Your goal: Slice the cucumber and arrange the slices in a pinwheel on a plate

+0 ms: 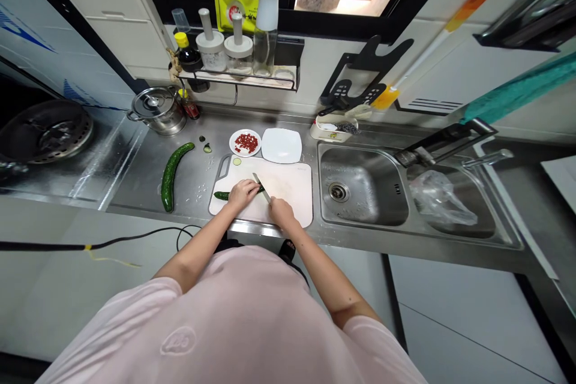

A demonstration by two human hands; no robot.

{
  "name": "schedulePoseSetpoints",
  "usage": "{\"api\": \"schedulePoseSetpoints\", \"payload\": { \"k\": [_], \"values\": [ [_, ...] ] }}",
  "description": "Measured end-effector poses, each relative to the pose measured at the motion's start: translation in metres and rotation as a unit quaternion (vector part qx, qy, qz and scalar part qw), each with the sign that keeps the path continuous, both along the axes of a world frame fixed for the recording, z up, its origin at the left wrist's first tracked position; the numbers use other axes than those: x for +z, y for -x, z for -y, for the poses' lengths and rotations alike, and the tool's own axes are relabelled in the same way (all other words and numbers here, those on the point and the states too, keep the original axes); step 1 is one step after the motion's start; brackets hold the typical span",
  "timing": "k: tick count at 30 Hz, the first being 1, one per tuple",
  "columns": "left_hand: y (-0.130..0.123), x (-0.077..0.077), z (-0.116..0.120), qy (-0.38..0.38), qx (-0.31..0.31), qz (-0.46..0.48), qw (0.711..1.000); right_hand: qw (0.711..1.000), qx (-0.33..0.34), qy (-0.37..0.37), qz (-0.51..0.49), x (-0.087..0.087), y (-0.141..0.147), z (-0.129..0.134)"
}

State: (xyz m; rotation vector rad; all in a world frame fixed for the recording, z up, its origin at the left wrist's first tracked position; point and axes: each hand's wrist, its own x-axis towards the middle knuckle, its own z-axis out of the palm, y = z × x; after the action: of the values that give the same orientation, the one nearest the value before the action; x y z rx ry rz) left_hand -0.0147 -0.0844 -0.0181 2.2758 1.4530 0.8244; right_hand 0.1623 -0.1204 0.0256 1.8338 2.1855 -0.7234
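Note:
On a white cutting board (294,192), a green cucumber (221,195) lies crosswise, with my left hand (243,193) closed over its right part. My right hand (281,212) grips the handle of a knife (261,187), whose blade points up and left, against the cucumber's right end just beside my left fingers. A pale round cucumber slice (237,161) rests near the board's top left. Behind the board stand a small plate (233,145) of red chopped pieces (246,143) and a bare white square plate (281,145). A whole curved cucumber (170,177) lies left on the counter.
Small green scraps (207,148) lie left of the plates. A lidded pot (159,111) and a pan (45,132) are further left. To the right is a double sink (364,186) with a plastic bag (438,195). A jar rack (238,78) hangs behind.

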Motion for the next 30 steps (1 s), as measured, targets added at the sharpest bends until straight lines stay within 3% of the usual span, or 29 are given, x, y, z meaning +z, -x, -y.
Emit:
{"api": "schedulePoseSetpoints", "payload": {
  "k": [11, 22, 30],
  "values": [
    [0.0, -0.001, 0.001, 0.001, 0.003, 0.012, 1.0, 1.0, -0.003, 0.013, 0.017, 0.004, -0.015, 0.026],
    [0.0, 0.0, 0.0, 0.004, 0.001, 0.01, 1.0, 1.0, -0.003, 0.007, 0.007, 0.001, 0.001, 0.003],
    [-0.001, 0.001, 0.001, 0.005, 0.005, 0.012, 1.0, 1.0, -0.009, 0.017, 0.003, 0.008, 0.012, -0.011]
  ]
}}
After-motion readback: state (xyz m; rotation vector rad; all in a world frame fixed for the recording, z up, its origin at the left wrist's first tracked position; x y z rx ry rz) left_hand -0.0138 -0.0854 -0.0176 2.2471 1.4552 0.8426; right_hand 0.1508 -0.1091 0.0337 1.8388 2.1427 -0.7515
